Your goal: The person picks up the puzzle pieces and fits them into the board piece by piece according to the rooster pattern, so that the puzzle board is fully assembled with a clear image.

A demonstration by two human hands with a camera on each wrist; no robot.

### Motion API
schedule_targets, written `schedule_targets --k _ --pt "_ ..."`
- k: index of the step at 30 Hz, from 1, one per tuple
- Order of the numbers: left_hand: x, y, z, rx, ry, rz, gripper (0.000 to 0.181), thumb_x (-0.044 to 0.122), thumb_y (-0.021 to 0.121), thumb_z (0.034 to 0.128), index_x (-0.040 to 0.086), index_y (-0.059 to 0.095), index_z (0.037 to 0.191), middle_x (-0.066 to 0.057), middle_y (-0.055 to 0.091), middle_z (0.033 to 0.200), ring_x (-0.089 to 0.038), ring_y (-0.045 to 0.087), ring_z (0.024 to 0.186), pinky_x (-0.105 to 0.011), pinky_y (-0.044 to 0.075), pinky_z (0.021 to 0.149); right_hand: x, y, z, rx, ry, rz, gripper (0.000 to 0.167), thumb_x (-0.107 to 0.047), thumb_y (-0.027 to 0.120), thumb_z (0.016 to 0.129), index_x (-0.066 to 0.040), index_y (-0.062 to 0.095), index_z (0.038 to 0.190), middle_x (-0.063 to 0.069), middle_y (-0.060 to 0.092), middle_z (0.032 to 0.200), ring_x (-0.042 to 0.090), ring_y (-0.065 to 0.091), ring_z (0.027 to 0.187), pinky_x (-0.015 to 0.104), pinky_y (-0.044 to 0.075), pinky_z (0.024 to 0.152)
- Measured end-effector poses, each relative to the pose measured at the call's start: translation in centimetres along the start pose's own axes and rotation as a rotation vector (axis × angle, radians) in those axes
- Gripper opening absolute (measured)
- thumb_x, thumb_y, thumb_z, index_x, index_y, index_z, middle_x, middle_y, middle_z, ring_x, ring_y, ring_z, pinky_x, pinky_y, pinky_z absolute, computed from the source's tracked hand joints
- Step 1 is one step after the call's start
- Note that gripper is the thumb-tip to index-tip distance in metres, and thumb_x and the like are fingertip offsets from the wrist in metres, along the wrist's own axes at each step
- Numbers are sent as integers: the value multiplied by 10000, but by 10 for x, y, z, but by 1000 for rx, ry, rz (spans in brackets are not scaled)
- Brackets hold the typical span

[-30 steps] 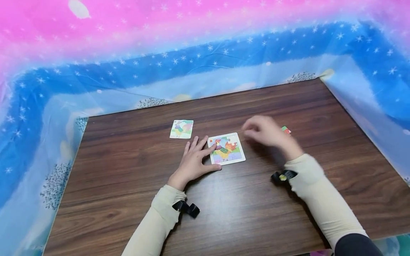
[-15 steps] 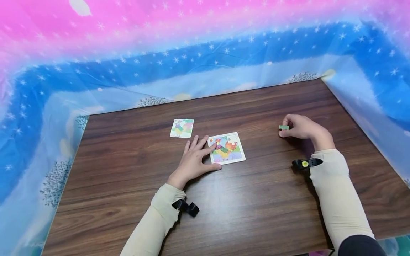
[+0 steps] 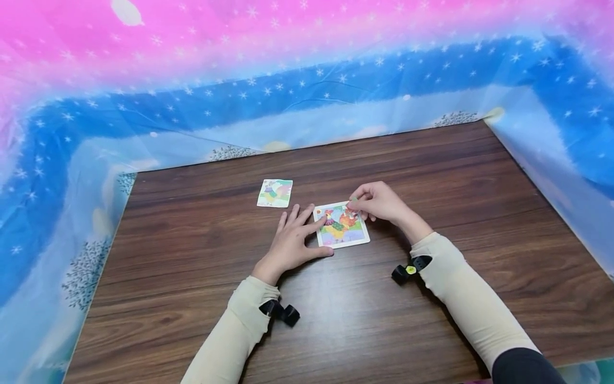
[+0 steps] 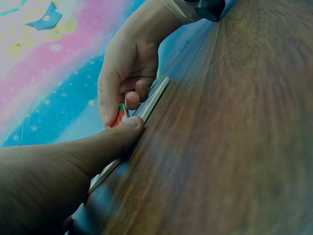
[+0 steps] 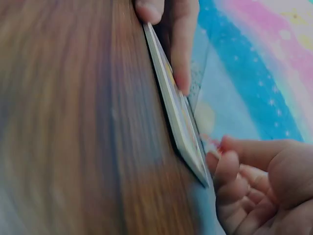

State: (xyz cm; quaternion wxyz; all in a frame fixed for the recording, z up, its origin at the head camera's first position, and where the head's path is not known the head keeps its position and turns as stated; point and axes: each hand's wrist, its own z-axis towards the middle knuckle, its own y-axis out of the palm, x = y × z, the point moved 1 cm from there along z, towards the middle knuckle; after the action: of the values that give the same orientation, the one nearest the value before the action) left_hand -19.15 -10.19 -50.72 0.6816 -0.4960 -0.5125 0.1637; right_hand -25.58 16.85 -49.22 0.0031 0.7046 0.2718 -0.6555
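A square rooster jigsaw puzzle [image 3: 339, 233] in a white-edged tray lies on the table. My left hand [image 3: 289, 244] rests at its left side with fingers spread, the index finger over the picture and the thumb at the lower edge. At the upper right corner my right hand [image 3: 381, 203] pinches a small puzzle piece [image 4: 121, 115] between thumb and fingertips. That piece shows red and green in the left wrist view, held tilted at the tray. In the right wrist view it is blurred and partly hidden by the fingers.
A pale picture card [image 3: 275, 193] with a similar rooster lies behind the left hand. The brown wooden table [image 3: 192, 256] is backed by a pink and blue patterned cloth [image 3: 268, 101] along its far edge and sides.
My right hand went right to the loose piece, picked it up from the table, and brought it left to the puzzle's upper right corner. The left hand has stayed in place.
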Motion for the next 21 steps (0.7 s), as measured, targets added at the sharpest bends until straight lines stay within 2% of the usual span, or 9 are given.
schedule_targets --k 3,6,9,11,15,18,21 --pt "0 0 1 7 3 6 848 594 797 888 236 491 1593 -98 217 1747 -402 44 1618 -613 -12 1278 0 4 1 24 -2 4 170 -118 707 1020 30 759 1088 77 724 778 157 595 578 262 496 497" --pt "1 -1 2 12 5 11 846 597 797 886 241 493 1592 -95 221 1746 -400 46 1619 -610 -11 1279 1 2 1 19 -10 14 242 -125 661 1055 37 750 1213 106 704 816 157 583 618 256 499 532" --pt "2 -1 2 8 5 5 840 599 789 893 249 488 1594 -91 218 1747 -392 39 1621 -602 -16 1281 1 1 2 -18 -37 -49 319 -124 620 1079 13 702 1355 128 708 908 171 540 638 269 462 551" --pt "2 -1 2 1 3 2 836 601 782 898 255 481 1597 -88 212 1749 -385 33 1622 -597 -20 1282 1 0 2 -38 -75 -120 337 -104 624 1072 7 683 1384 133 711 976 182 540 679 282 449 590" --pt "1 0 1 -3 1 -2 834 596 781 902 255 477 1600 -90 211 1749 -382 29 1623 -598 -23 1282 4 2 4 -23 -140 -195 267 -54 682 1022 21 707 1278 127 705 1028 213 587 786 313 467 681" --pt "1 1 0 -2 5 -4 836 593 786 899 248 483 1598 -99 214 1748 -391 33 1621 -606 -20 1279 6 5 5 -1 -149 -233 188 -57 712 1005 -3 733 1184 108 702 982 225 593 766 325 470 671" --pt "0 2 -1 0 3 -2 834 593 785 899 248 486 1596 -99 217 1747 -394 35 1620 -607 -18 1280 6 8 4 7 -163 -302 181 -80 730 1001 -31 767 1172 81 720 999 206 588 733 333 465 650"
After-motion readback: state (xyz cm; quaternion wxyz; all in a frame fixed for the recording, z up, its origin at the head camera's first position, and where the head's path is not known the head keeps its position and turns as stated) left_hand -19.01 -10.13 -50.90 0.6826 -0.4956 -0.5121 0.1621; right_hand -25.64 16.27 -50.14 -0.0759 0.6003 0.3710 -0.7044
